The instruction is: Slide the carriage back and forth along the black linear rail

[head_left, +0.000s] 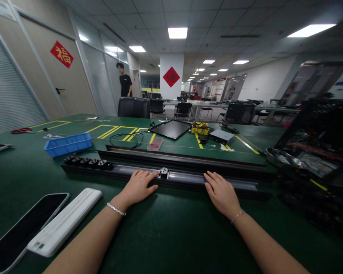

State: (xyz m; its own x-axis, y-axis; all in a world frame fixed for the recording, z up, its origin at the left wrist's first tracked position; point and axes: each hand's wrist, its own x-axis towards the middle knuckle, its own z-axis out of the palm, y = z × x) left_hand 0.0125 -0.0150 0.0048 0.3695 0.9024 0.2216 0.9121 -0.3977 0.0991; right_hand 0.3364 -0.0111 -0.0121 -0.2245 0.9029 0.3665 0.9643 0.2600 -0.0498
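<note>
Black rail [188, 178] across a green desk [171, 236]

The person's left hand [140, 185] rests on the rail at eleven o'clock, its grip loosely spread, index tip at a small block [164, 173]; contact there is unclear. The right hand [221, 193], at one o'clock, rests there too, its grip wide. More blocks [93, 161] line the rail's ten o'clock end. Yellow tape [247, 145] marks the desk's far part, which carries a blue tray [68, 146] at ten, a dark panel [171, 129] at twelve and a grey box [221, 136] at one. A phone [25, 228] lies at eight. Beyond, a black-shirted co-worker [125, 83] stands at eleven beside glass partitions [93, 72]; a white pillar [172, 61] rises at twelve, near lit ceiling panels [177, 33].
</note>
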